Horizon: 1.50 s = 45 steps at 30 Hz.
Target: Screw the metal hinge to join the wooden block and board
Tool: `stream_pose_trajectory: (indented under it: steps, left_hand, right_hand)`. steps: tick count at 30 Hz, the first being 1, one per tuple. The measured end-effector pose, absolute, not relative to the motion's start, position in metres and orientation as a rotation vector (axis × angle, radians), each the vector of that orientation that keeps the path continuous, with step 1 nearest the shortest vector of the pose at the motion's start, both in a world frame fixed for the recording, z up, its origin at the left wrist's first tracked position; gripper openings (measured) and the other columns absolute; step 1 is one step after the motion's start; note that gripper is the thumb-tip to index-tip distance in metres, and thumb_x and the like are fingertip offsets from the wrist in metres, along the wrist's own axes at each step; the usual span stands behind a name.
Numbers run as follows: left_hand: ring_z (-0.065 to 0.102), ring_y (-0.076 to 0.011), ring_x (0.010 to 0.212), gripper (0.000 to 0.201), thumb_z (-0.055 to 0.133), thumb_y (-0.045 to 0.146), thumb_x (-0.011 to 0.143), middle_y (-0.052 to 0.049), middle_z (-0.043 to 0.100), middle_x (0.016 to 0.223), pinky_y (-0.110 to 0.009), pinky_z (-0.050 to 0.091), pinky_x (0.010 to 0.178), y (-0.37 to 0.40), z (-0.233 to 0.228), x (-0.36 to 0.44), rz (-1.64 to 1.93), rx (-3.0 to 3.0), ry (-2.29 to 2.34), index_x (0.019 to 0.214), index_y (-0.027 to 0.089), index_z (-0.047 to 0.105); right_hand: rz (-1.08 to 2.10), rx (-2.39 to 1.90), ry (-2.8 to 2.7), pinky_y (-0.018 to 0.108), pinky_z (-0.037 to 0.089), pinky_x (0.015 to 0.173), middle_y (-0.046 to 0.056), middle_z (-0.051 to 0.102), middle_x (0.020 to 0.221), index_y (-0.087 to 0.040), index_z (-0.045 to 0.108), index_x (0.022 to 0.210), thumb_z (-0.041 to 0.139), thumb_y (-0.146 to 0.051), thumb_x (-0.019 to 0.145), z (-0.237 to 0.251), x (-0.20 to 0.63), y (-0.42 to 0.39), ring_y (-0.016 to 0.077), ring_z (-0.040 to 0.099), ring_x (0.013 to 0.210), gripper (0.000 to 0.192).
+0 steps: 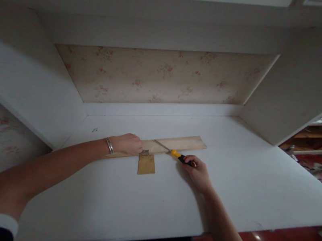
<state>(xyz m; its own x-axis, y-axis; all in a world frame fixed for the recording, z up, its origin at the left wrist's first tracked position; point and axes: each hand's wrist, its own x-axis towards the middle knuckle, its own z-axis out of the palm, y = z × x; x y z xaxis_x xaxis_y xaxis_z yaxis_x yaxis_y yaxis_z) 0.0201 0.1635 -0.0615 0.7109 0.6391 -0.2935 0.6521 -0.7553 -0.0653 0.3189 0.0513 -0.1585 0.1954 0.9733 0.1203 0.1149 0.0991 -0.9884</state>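
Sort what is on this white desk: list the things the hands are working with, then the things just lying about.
In use:
- wooden strip, pressed down by the left hand
- brass hinge at the strip's near edge
- yellow-handled screwdriver, held in the right hand, shaft lying across the strip

Lying about:
- small greenish bits near the desk's back left corner, too small to identify

Bare white surface (254, 184) spreads wide to my right and toward me. Ahead, the wooden board (175, 144) and brass hinge (146, 164) lie in my path; alcove walls (289, 100) close in behind.
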Motion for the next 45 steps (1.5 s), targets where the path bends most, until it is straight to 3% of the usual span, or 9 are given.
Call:
stream_pose_trajectory:
  steps: [8, 16, 18, 21, 28, 35, 41, 45]
  left_hand:
    - [0.063, -0.0187, 0.071, 0.034, 0.045, 0.030, 0.086, -0.014, 0.072, 0.083, -0.026, 0.042, 0.064, 0.184, -0.051, 0.036, -0.604, 2.689, 1.156, 0.077, 0.013, 0.072]
    - [0.060, -0.0173, 0.080, 0.038, 0.033, 0.034, 0.090, -0.009, 0.070, 0.092, -0.025, 0.042, 0.073, 0.195, -0.038, -0.020, -0.320, 2.682, 1.270, 0.081, 0.015, 0.065]
    - [0.060, -0.0181, 0.079, 0.048, 0.023, 0.041, 0.093, -0.009, 0.069, 0.089, -0.026, 0.043, 0.072, 0.200, -0.043, -0.054, -0.135, 2.538, 1.455, 0.080, 0.016, 0.062]
    - [0.060, -0.0203, 0.080, 0.049, 0.023, 0.047, 0.090, -0.008, 0.068, 0.088, -0.028, 0.043, 0.073, 0.207, -0.060, -0.114, 0.030, 2.387, 1.745, 0.082, 0.016, 0.061]
    - [0.060, -0.0238, 0.081, 0.045, 0.023, 0.042, 0.091, -0.011, 0.065, 0.085, -0.033, 0.043, 0.072, 0.202, -0.103, -0.211, 0.116, 2.183, 2.198, 0.081, 0.015, 0.058]
    - [0.060, -0.0238, 0.088, 0.047, 0.022, 0.045, 0.094, -0.012, 0.058, 0.105, -0.034, 0.043, 0.074, 0.200, -0.124, -0.228, 0.116, 2.204, 2.364, 0.099, 0.017, 0.059]
    - [0.061, -0.0242, 0.084, 0.048, 0.020, 0.045, 0.095, -0.012, 0.056, 0.108, -0.035, 0.044, 0.070, 0.209, -0.133, -0.231, 0.034, 2.237, 2.392, 0.106, 0.018, 0.058]
    - [0.061, -0.0238, 0.085, 0.048, 0.021, 0.045, 0.095, -0.013, 0.055, 0.111, -0.034, 0.044, 0.070, 0.210, -0.135, -0.232, 0.045, 2.242, 2.393, 0.107, 0.018, 0.059]
  right_hand:
    - [0.920, -1.317, -1.194, 0.032, 0.042, 0.072, 0.003, 0.064, 0.090, -0.021, 0.057, 0.075, 0.070, -0.032, 0.064, -0.158, 0.320, 0.051, 0.0188, 0.057, 0.080, 0.020]
    - [0.927, -1.294, -1.187, 0.030, 0.041, 0.070, 0.004, 0.064, 0.088, -0.021, 0.056, 0.074, 0.069, -0.028, 0.066, -0.155, 0.318, 0.050, 0.0184, 0.056, 0.080, 0.017]
    - [0.912, -1.283, -1.199, 0.031, 0.041, 0.072, 0.004, 0.064, 0.088, -0.020, 0.056, 0.074, 0.070, -0.028, 0.066, -0.158, 0.319, 0.051, 0.0183, 0.056, 0.080, 0.018]
    - [0.897, -1.277, -1.200, 0.032, 0.042, 0.073, 0.004, 0.064, 0.088, -0.020, 0.056, 0.075, 0.071, -0.031, 0.066, -0.161, 0.319, 0.053, 0.0187, 0.057, 0.080, 0.020]
    - [0.881, -1.302, -1.152, 0.033, 0.044, 0.075, 0.005, 0.065, 0.093, -0.020, 0.061, 0.080, 0.075, -0.035, 0.065, -0.155, 0.316, 0.052, 0.0192, 0.059, 0.083, 0.025]
    - [0.856, -1.358, -1.118, 0.037, 0.043, 0.083, 0.006, 0.065, 0.101, -0.021, 0.064, 0.084, 0.075, -0.039, 0.065, -0.159, 0.316, 0.054, 0.0214, 0.058, 0.091, 0.028]
    - [0.834, -1.380, -1.128, 0.042, 0.041, 0.089, 0.007, 0.064, 0.104, -0.021, 0.065, 0.083, 0.075, -0.041, 0.065, -0.160, 0.315, 0.056, 0.0244, 0.057, 0.097, 0.029]
    - [0.810, -1.400, -1.131, 0.039, 0.043, 0.086, 0.006, 0.064, 0.105, -0.021, 0.065, 0.086, 0.076, -0.040, 0.064, -0.159, 0.315, 0.055, 0.0231, 0.056, 0.096, 0.031]
